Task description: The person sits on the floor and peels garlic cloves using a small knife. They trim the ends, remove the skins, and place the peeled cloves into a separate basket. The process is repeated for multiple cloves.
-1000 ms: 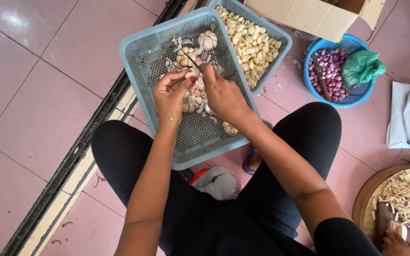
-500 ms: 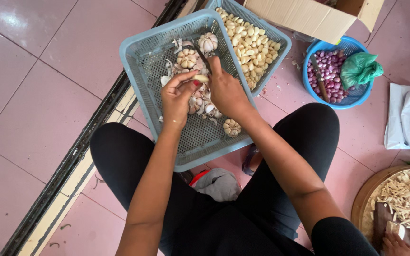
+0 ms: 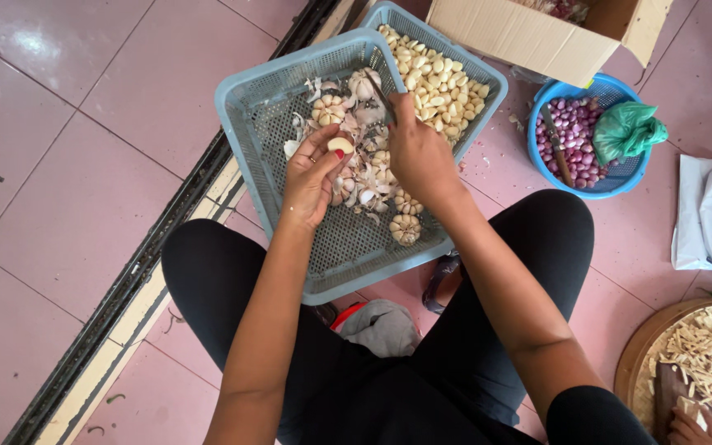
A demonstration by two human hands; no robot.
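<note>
Head view: pink tiled floor (image 3: 59, 165); left hand (image 3: 311, 177) pinches garlic clove (image 3: 340, 145), right hand (image 3: 418, 156) grips knife (image 3: 384, 105) over blue basket (image 3: 249, 115).

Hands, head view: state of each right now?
Left hand: closed on a peeled garlic clove, pinched at the fingertips.
Right hand: closed around a small knife over the blue basket.

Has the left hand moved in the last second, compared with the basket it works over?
Yes. The left hand has lifted off the garlic heap and drawn back toward the person, away from the grey basket's far rim, now pinching a peeled clove.
</note>
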